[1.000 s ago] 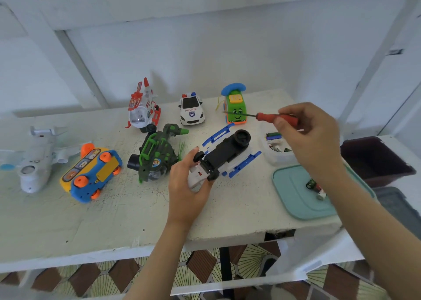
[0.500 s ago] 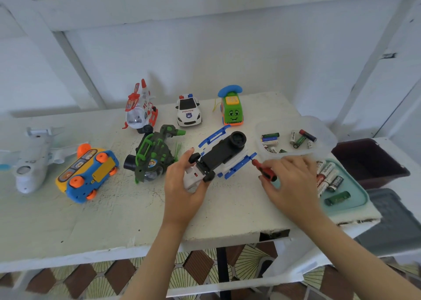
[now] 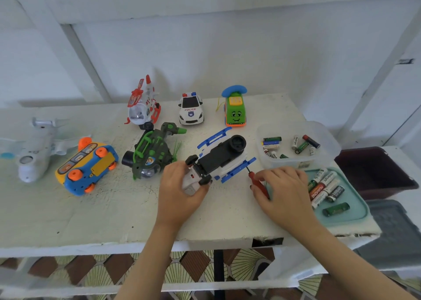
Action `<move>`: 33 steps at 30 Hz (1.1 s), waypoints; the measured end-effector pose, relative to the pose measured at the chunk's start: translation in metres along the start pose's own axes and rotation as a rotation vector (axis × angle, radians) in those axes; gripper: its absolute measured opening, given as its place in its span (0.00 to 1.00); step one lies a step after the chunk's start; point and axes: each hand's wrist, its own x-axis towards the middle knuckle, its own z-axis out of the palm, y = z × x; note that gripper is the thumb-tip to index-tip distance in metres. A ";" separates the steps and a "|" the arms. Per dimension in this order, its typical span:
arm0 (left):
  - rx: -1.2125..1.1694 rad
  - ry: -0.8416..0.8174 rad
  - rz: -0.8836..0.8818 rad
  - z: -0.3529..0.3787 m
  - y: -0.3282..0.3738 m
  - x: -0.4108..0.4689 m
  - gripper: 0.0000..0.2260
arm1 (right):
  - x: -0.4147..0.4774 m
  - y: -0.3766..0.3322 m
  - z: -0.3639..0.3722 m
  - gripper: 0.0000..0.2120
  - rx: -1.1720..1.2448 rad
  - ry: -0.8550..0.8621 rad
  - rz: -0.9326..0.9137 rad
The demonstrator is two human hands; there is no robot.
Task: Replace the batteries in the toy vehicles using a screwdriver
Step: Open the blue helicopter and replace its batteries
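The car [image 3: 218, 158] was seen upside down near the middle of the counter [image 3: 91, 220]. Its smooth black plastic underside was turned up, with a white body, blue side rails and a round black part at the far end. Its near end was gripped by the left hand [image 3: 180, 190], fingers and thumb curled round it. The red handle of the screwdriver [image 3: 258, 184] was held under the curled fingers of the right hand [image 3: 282, 190], just right of the car. The thin shaft was pointed at the near blue rail; contact could not be told. Rough, speckled bare counter was left before the car, up to the chipped near edge. A clear tub [image 3: 319, 160] and a teal tray [image 3: 355, 217] of batteries [image 3: 323, 186] were set at the right edge.
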 end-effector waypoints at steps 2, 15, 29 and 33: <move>0.021 0.005 -0.025 0.000 0.001 0.000 0.18 | 0.003 0.000 -0.004 0.13 0.050 0.003 -0.014; 0.001 0.156 -0.244 -0.003 0.036 0.015 0.21 | 0.050 0.010 -0.013 0.35 0.188 -0.096 -0.298; -0.287 0.127 -0.500 -0.027 0.083 0.042 0.09 | 0.098 -0.008 -0.005 0.42 0.238 0.088 -0.523; -0.288 0.092 -0.488 -0.049 0.082 0.054 0.07 | 0.109 -0.021 -0.005 0.41 0.330 0.082 -0.571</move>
